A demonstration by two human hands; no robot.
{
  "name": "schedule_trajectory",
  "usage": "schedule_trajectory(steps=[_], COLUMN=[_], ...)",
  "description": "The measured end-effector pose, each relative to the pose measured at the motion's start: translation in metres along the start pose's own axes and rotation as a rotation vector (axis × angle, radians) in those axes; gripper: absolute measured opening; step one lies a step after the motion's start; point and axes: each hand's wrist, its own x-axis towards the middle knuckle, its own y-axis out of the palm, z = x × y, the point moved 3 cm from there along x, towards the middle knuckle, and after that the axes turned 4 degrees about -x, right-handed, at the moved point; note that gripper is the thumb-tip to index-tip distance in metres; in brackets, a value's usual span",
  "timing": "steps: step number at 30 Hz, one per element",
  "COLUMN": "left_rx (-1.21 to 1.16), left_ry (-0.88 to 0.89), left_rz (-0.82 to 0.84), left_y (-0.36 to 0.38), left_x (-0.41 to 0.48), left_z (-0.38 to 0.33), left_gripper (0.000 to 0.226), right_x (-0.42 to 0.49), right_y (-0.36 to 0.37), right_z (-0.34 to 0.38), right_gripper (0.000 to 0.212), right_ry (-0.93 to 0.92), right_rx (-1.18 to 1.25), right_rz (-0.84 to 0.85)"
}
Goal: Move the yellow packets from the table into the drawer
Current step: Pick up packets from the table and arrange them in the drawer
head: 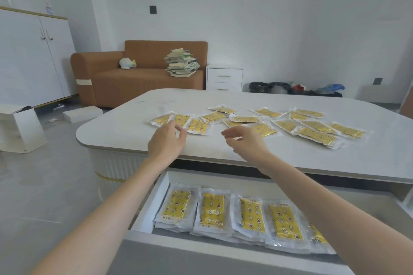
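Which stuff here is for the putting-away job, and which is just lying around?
For the job: yellow packets, table, drawer, left hand, right hand.
Just lying about: sofa, stack of books, soft toy, cupboard, nightstand.

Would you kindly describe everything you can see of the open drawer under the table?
The drawer is white, apparently painted board, and stands pulled out beneath the table top on the near side. Its left wall and front edge show; its right end is hidden behind the right forearm. Inside, yellow packets in clear wrappers lie flat, side by side in overlapping layers. The left hand and right hand are over the table, not touching it.
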Motion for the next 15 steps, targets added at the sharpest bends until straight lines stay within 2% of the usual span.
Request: schedule_trajectory(steps=[2,5,10,15], left_rx=[0.057,0.197,0.293,0.364], left_ry=[-0.034,-0.089,-0.149,-0.172], left_rz=[-0.007,0.083,0.133,0.148], left_y=[0.008,0.021,0.046,0.064], left_x=[0.018,0.043,0.078,0.109], left_z=[0.011,0.028,0.051,0.058], left_gripper=[0.031,0.043,0.050,0.050], right_x=[0.014,0.038,0.077,0.112], right_y=[0.020,0.050,0.076,0.089], right_z=[0.003,0.004,0.002,-0.008], right_gripper=[0.030,0.042,0.061,0.059], right_ry=[-0.046,-0.110,-0.103,-0.118], right_rx=[-0.100,-0.255,-0.324,-0.492], right_rz=[0.058,0.140,0.192,0.213])
